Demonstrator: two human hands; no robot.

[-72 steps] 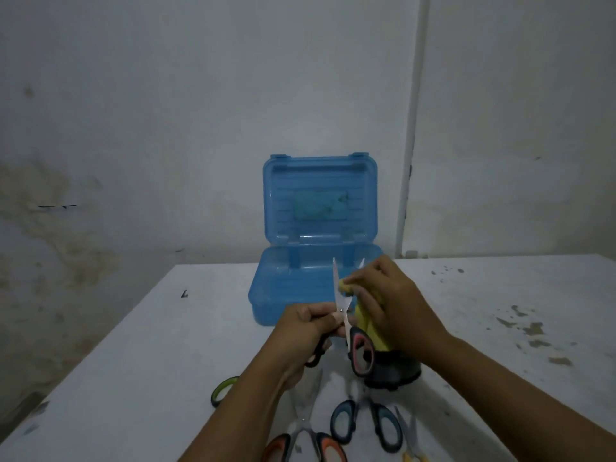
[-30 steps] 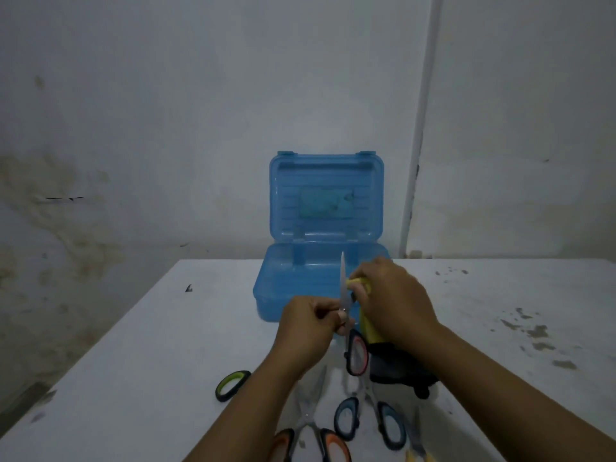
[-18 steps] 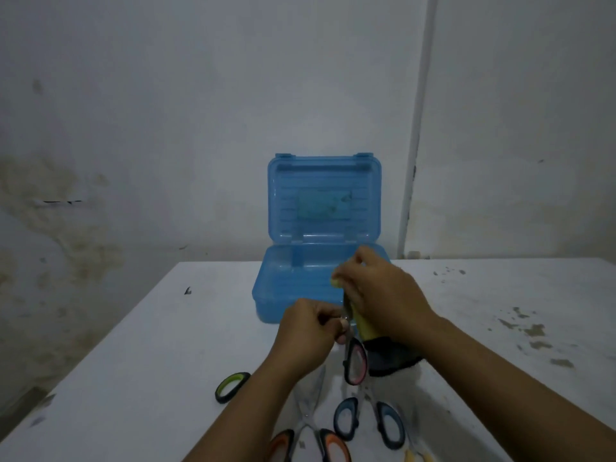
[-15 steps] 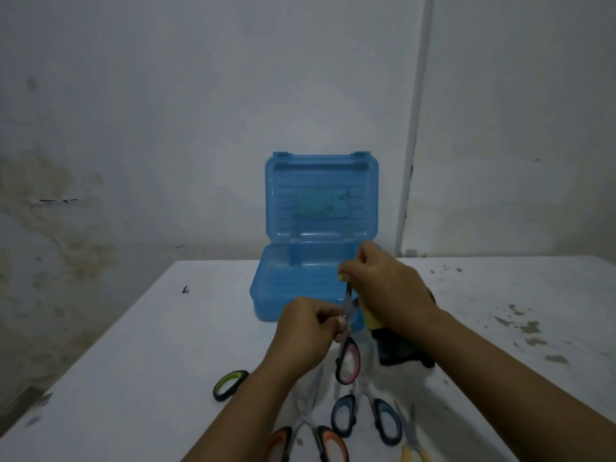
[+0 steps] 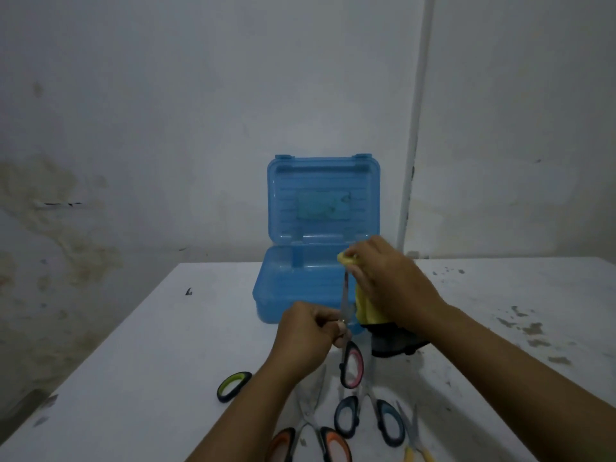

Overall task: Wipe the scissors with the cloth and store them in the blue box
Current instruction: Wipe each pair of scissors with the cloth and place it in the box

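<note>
My left hand (image 5: 308, 331) grips a pair of scissors with pink-lined black handles (image 5: 350, 364) near the pivot, blades pointing up. My right hand (image 5: 386, 283) holds a yellow cloth (image 5: 365, 306) bunched around the upper blade tips, its dark lower part hanging toward the table. Behind both hands stands the blue box (image 5: 293, 288), its lid raised upright against the wall. The blade tips are hidden inside the cloth.
On the white table (image 5: 150, 361) near me lie orange-handled scissors (image 5: 313, 438), blue-handled scissors (image 5: 370, 418), yellow-handled scissors (image 5: 415, 441) and a green-lined handle (image 5: 233, 385) partly hidden by my left arm. Stains mark the table's right side. A wall stands close behind the box.
The scissors' blades went from spread apart to together. My right hand slid the cloth up along the blades to the tips. The left hand kept its grip.
</note>
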